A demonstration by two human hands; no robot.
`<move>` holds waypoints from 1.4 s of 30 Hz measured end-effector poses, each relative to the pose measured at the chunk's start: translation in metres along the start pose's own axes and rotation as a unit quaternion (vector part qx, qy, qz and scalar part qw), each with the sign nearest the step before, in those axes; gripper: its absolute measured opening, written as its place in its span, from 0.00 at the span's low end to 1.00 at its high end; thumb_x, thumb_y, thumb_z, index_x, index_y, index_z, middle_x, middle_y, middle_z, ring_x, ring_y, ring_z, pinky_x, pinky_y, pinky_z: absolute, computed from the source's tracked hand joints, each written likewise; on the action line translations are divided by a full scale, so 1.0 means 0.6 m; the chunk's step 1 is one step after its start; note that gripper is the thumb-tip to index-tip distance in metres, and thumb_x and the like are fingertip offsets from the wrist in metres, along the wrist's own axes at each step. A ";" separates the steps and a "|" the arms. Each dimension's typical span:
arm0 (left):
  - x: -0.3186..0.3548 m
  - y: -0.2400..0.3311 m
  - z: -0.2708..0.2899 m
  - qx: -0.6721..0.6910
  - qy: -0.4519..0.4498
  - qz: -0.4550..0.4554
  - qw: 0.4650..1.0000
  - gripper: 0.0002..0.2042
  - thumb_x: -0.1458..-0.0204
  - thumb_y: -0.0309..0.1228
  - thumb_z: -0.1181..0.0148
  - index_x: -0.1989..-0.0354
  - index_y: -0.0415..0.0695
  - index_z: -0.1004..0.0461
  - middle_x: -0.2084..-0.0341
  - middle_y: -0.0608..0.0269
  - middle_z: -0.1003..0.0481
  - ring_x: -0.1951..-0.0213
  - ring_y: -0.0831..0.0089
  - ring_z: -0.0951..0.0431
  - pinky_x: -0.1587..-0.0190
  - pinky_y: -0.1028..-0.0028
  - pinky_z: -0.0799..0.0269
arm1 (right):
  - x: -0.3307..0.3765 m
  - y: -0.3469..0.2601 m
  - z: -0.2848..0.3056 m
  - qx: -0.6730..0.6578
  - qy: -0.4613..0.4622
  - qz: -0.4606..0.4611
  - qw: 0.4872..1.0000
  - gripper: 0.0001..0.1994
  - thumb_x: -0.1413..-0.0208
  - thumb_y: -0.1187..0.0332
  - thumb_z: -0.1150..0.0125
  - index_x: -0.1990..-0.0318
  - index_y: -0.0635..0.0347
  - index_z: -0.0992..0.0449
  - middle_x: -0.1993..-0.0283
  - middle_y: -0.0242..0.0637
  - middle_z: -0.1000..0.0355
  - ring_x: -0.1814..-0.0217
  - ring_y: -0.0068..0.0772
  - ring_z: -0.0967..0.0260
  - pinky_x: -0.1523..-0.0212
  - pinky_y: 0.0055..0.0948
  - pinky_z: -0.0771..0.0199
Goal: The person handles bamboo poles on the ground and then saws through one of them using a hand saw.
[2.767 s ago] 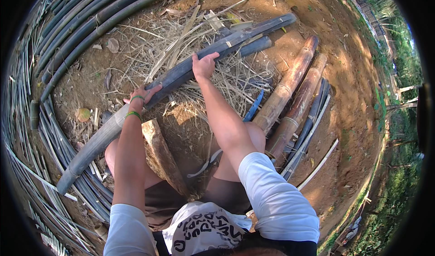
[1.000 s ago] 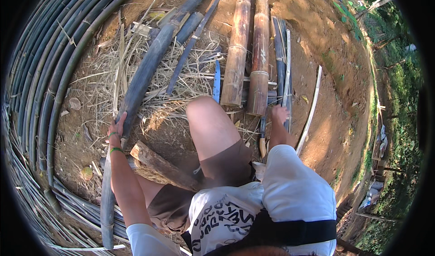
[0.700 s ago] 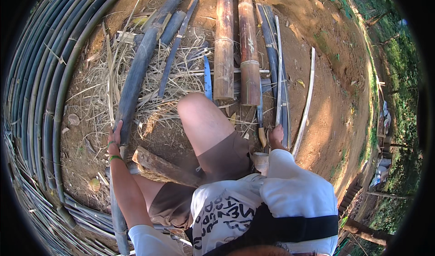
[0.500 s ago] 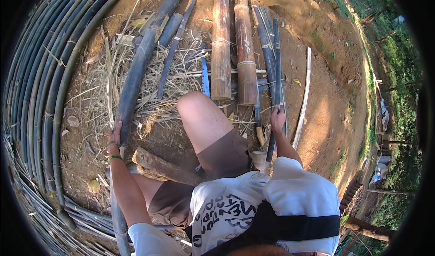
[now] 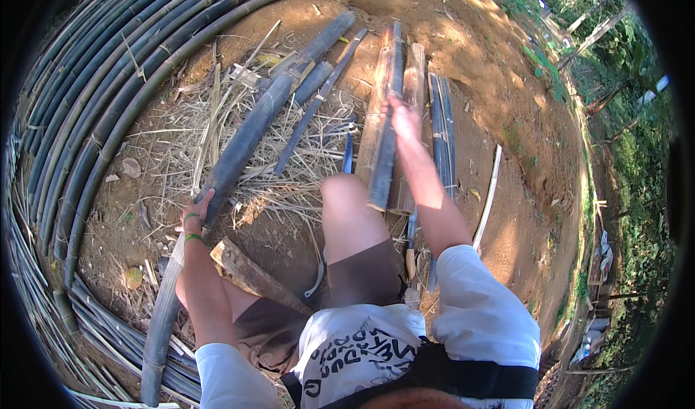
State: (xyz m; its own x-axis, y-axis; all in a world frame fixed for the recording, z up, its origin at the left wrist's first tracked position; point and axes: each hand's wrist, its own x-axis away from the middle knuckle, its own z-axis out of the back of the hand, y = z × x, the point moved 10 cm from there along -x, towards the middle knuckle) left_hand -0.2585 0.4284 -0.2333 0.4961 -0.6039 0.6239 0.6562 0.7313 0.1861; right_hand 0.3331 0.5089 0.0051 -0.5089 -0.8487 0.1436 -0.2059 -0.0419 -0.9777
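My left hand [image 5: 197, 210] is closed round a long dark bamboo pole [image 5: 250, 134], which slants from the ground ahead back past my left side. In my right hand [image 5: 402, 116] is a dark split bamboo piece [image 5: 386, 163], gripped near its middle. This piece lies along or just above two thick brown bamboo lengths [image 5: 380, 90]; whether it touches them I cannot tell. Between my left knee and the pole rests a short, rough piece of wood [image 5: 250, 271]. A wooden-handled blade [image 5: 410, 263] lies beside my right thigh, partly hidden.
Long bamboo poles [image 5: 94, 141] are stacked along the left. Straw-like shavings [image 5: 246, 166] cover the ground ahead, with a saw blade [image 5: 348, 152] past my knee. More split bamboo [image 5: 443, 130] and a pale strip [image 5: 488, 195] lie right. Greenery [image 5: 637, 163] borders the far right.
My right hand has moved forward and left from beside my thigh, and a dark bamboo piece is now over the thick lengths. My left hand stays on the pole; the view has turned.
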 end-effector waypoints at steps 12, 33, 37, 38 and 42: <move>0.013 -0.008 0.011 -0.014 0.024 0.004 1.000 0.58 0.67 0.82 0.53 0.30 0.50 0.41 0.33 0.49 0.39 0.30 0.50 0.45 0.31 0.35 0.69 | 0.029 0.291 -0.339 -0.031 -0.084 -0.117 0.989 0.17 0.34 0.57 0.45 0.52 0.62 0.37 0.70 0.39 0.28 0.80 0.30 0.30 0.79 0.30 0.26; -0.029 -0.007 -0.017 -0.041 0.006 -0.008 0.999 0.34 0.48 0.58 0.49 0.33 0.61 0.38 0.33 0.55 0.39 0.31 0.50 0.42 0.33 0.30 0.66 | 0.049 0.473 -0.465 -0.018 -0.208 -0.243 0.947 0.06 0.40 0.78 0.43 0.57 0.61 0.28 0.52 0.38 0.29 0.51 0.36 0.27 0.50 0.42 0.18; -0.022 -0.026 -0.008 -0.023 0.004 0.006 1.000 0.40 0.54 0.66 0.49 0.32 0.62 0.39 0.32 0.54 0.41 0.30 0.50 0.44 0.33 0.31 0.68 | 0.055 0.463 -0.463 0.042 -0.202 -0.255 0.945 0.09 0.39 0.79 0.45 0.54 0.59 0.32 0.55 0.38 0.26 0.56 0.37 0.24 0.50 0.42 0.18; -0.017 -0.021 -0.006 -0.020 0.005 0.003 1.000 0.41 0.54 0.67 0.49 0.31 0.62 0.39 0.32 0.54 0.41 0.30 0.50 0.44 0.33 0.31 0.69 | 0.046 0.462 -0.454 0.048 -0.190 -0.245 0.950 0.10 0.40 0.79 0.45 0.52 0.58 0.33 0.54 0.38 0.27 0.55 0.37 0.24 0.50 0.43 0.18; -0.010 -0.023 -0.002 -0.028 0.005 0.006 1.000 0.44 0.54 0.70 0.52 0.31 0.57 0.40 0.32 0.57 0.38 0.31 0.52 0.42 0.33 0.31 0.64 | 0.036 0.461 -0.455 0.058 -0.190 -0.233 0.952 0.19 0.41 0.80 0.46 0.45 0.54 0.40 0.49 0.40 0.30 0.53 0.40 0.25 0.50 0.44 0.18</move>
State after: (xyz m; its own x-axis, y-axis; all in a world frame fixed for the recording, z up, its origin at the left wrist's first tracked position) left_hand -0.2701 0.4218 -0.2405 0.5086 -0.5989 0.6186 0.6815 0.7191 0.1359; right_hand 0.0372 0.6228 -0.2205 -0.0426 -0.8524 0.5212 -0.2296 -0.4994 -0.8354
